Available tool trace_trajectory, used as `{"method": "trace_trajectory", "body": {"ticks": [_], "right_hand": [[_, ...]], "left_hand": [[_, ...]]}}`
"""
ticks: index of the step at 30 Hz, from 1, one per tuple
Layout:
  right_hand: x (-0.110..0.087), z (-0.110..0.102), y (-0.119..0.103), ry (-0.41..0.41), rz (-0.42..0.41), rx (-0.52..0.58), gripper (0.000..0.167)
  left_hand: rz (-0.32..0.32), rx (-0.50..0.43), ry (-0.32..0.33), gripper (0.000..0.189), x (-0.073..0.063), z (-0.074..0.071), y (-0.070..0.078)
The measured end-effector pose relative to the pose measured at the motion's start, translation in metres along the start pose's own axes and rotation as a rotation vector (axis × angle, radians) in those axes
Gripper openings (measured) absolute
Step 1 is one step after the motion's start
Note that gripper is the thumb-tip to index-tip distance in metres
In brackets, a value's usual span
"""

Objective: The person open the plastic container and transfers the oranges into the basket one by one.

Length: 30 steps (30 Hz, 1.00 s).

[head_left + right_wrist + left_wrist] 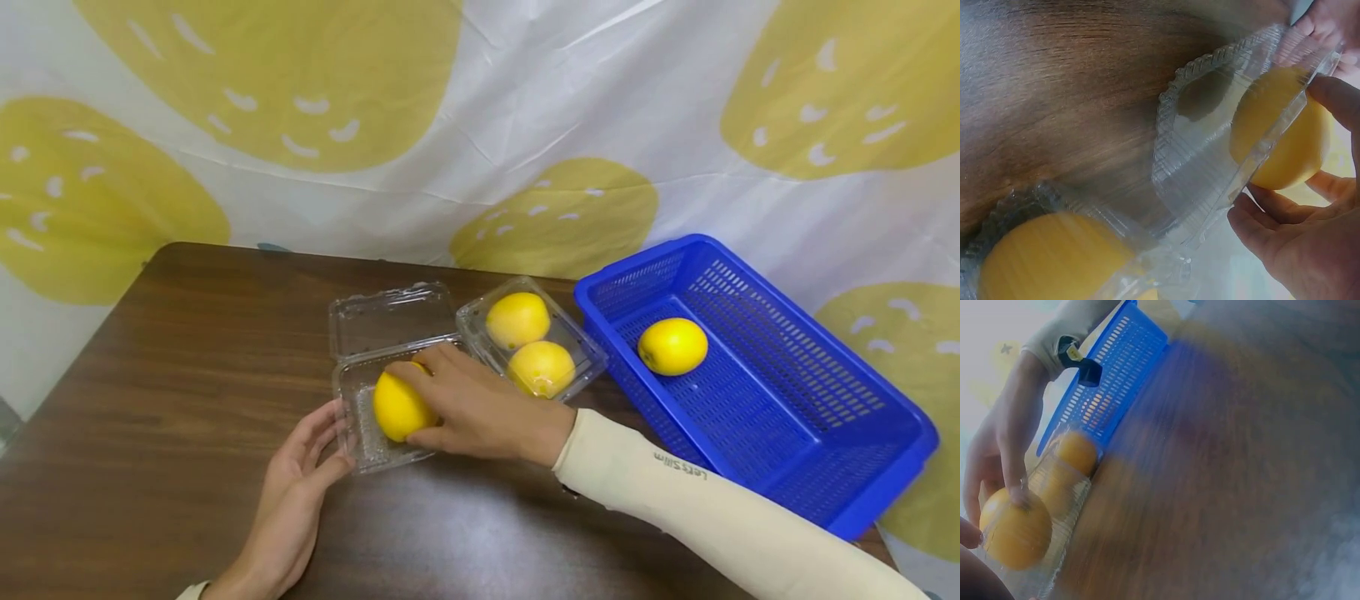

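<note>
My right hand (480, 404) grips an oval yellow fruit (397, 408) from above, thumb and fingers around its sides. The fruit is within the base of a clear plastic clamshell (363, 454), whose lid (390, 321) lies open towards the back. At the container's left edge, my left hand (296, 483) holds the rim between thumb and fingers. In the right wrist view, the clear wall (1191, 156) stands in front of part of the held fruit (1279, 125), and the right fingertips are right at the rim.
Behind the right hand, a second clear clamshell (491, 293) contains two yellow fruits (517, 319). It sits against a blue perforated basket (795, 333) on the right, with one yellow fruit (672, 346) inside. A lemon-patterned curtain (525, 100) hangs behind the brown wooden table (187, 375).
</note>
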State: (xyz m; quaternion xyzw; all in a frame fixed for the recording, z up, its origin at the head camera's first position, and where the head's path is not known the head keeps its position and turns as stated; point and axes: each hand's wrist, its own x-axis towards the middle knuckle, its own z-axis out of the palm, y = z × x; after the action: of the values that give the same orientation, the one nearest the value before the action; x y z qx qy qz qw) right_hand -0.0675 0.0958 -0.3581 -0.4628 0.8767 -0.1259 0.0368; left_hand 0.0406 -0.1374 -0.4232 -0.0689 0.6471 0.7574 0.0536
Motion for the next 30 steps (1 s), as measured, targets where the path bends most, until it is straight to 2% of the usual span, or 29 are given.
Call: {"method": "trace_trajectory", "body": {"ticks": [14, 22, 30], "right_hand": [[-0.011, -0.013, 0.008, 0.077, -0.028, 0.036, 0.078], [-0.017, -0.014, 0.008, 0.091, -0.031, 0.027, 0.077], [-0.021, -0.026, 0.010, 0.115, -0.034, 0.002, 0.078]], "left_hand": [[0.004, -0.005, -0.004, 0.070, 0.001, 0.001, 0.000], [0.003, 0.006, -0.001, 0.071, 0.001, 0.001, 0.000], [0.010, 0.002, 0.009, 0.070, 0.001, 0.002, 0.001]]}}
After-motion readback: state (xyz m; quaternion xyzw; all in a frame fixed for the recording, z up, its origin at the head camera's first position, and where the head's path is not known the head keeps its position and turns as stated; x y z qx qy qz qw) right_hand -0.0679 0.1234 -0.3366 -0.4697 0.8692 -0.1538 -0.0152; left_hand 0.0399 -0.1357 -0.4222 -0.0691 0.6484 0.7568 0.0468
